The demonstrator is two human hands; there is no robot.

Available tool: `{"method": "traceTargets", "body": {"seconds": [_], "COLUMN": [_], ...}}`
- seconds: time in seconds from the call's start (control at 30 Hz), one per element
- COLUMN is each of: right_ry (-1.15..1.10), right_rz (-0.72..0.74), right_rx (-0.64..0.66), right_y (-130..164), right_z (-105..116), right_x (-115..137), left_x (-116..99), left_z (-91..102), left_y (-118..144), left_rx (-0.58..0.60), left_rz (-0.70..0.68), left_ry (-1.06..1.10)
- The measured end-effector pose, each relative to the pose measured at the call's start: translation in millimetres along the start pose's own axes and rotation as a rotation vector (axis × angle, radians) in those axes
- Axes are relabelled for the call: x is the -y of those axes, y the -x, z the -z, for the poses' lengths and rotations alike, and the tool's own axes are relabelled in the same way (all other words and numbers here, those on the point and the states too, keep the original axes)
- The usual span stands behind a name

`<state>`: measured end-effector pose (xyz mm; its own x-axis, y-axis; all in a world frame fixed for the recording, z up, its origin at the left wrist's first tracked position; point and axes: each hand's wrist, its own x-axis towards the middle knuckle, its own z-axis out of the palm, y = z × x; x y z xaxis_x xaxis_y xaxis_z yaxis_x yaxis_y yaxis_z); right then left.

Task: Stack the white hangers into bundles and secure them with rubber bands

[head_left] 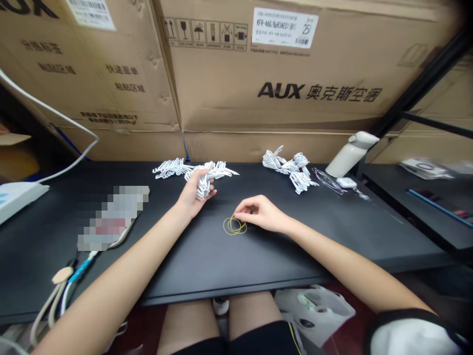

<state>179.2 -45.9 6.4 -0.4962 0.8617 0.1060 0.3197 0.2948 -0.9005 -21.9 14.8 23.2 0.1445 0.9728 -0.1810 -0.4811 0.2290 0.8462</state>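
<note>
A bundle of white hook-shaped wire pieces is gripped in my left hand, whose fingers curl round it above the black table. Just behind it lie more of these white hooks, in loose piles. My right hand is closed in a pinch on a thin yellow rubber band. Its loops, perhaps more than one band, rest on the tabletop below my fingertips. Farther back on the right sit several bundles of the same white hooks, apart from both hands.
Large cardboard boxes stand along the table's back. A white bottle, glasses and a small white device are at right. A blurred-out phone-like object with cables lies left, near a white power strip.
</note>
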Motion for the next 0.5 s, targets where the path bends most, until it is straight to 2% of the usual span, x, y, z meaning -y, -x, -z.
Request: {"method": "traceTargets", "body": {"seconds": [0.07,0.13,0.3,0.43,0.5], "right_ry": [-0.057,-0.019,0.228,0.268,0.255], "right_rz": [-0.014,0.006,0.134,0.149,0.150], "right_rx": [0.049,0.052,-0.035,-0.045,-0.096], "right_y": [0.6,1.2,2.7,2.8,2.3], "right_z": [-2.1,-4.5,-7.3,-7.4,-8.2], "right_x": [0.5,0.2,-0.9,-0.9,-1.2], "left_x": [-0.2,-0.3,-0.3,-0.7,-0.4], "left_z": [0.2,0.3,0.3,1.2,1.4], "left_y": [0.0,0.2,0.3,-0.2,0.6], "left_rx": [0.004,0.003,0.001,0.007,0.025], "left_rz": [0.001,0.001,0.000,-0.002,-0.011], "left_ry": [-0.001,-0.004,-0.009,-0.007,-0.026]}}
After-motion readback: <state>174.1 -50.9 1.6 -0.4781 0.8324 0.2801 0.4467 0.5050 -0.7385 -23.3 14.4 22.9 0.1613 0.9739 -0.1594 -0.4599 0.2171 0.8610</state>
